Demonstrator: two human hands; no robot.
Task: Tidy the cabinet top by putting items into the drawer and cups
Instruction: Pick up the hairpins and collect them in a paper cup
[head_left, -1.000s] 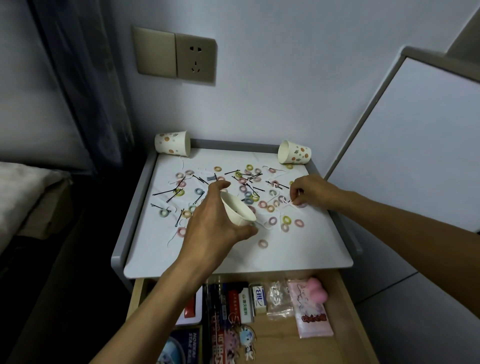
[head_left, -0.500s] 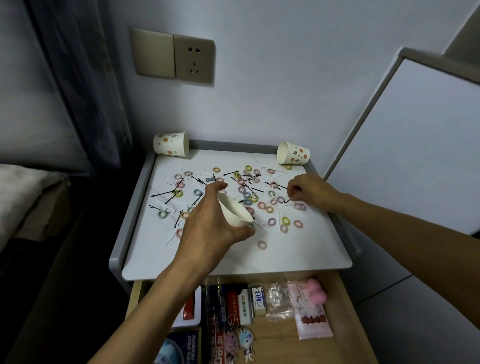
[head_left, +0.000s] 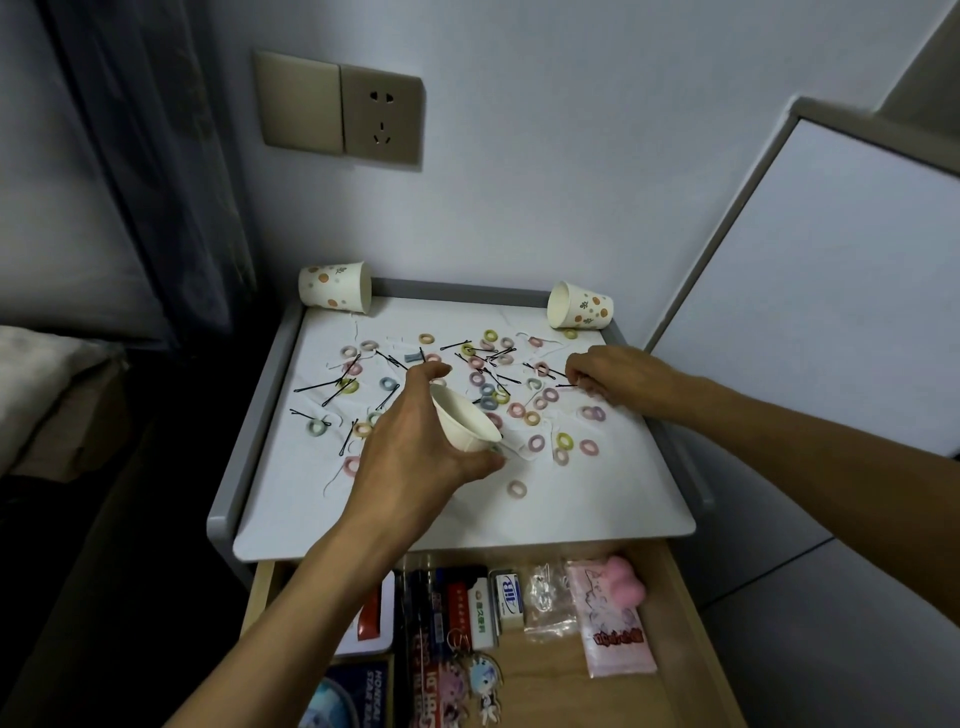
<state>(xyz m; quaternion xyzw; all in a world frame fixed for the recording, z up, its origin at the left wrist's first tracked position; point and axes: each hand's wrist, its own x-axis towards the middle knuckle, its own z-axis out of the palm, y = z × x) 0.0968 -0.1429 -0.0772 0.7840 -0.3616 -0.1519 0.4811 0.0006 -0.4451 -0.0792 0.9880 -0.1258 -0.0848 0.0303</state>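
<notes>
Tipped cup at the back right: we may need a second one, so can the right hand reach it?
Probably yes: the tipped cup lies beyond the right hand, way clear, though that hand pinches a hairpin.

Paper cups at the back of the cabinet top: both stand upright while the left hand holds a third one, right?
No. In the head view the back-left cup and the back-right cup lie on their sides, not upright. The left hand does hold a third cup.
</notes>
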